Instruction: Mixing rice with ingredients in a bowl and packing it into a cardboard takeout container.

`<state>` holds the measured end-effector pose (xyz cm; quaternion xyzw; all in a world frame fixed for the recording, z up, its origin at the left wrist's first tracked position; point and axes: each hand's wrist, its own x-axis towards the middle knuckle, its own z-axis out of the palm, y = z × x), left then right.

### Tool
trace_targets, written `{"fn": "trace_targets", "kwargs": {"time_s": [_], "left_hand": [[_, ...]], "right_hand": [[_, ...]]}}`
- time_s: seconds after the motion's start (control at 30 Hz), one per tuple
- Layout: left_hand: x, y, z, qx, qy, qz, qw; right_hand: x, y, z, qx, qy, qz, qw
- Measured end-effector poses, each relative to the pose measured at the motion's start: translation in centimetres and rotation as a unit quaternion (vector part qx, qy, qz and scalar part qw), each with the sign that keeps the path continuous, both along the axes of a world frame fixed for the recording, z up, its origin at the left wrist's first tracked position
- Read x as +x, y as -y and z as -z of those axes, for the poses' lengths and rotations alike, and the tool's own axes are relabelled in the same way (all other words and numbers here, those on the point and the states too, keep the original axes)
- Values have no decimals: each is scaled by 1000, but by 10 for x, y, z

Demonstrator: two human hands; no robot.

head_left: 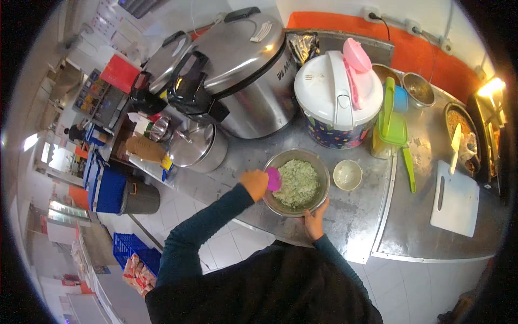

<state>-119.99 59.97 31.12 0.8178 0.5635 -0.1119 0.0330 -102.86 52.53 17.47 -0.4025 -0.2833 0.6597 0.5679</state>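
A stainless steel mixing bowl stands on the metal counter in front of me, filled with shredded pale green food, perhaps cabbage. My left hand grips a purple scoop or small cup at the bowl's left side, its edge against the shreds. At the near right rim my right hand holds the bowl, with some fingers hidden by its wall. Just right of the bowl sits a small round bowl with a little whitish content.
Behind stand large steel cookers and a white-lidded patterned container. At left is a lidded steel pot. To the right are a lime green pitcher, a green handle, a white cutting board and a pan of food.
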Motion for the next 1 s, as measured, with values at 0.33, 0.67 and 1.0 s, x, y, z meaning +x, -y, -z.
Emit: {"fn": "trace_targets", "kwargs": {"time_s": [0.33, 0.67, 1.0], "left_hand": [[35, -12, 59, 138, -29, 80, 987], [-6, 87, 52, 61, -58, 152, 985], [29, -38, -8, 103, -31, 206, 973]], "right_hand": [[21, -9, 51, 56, 102, -16, 993], [15, -7, -15, -26, 45, -19, 998], [23, -7, 1, -49, 96, -114, 988]]}}
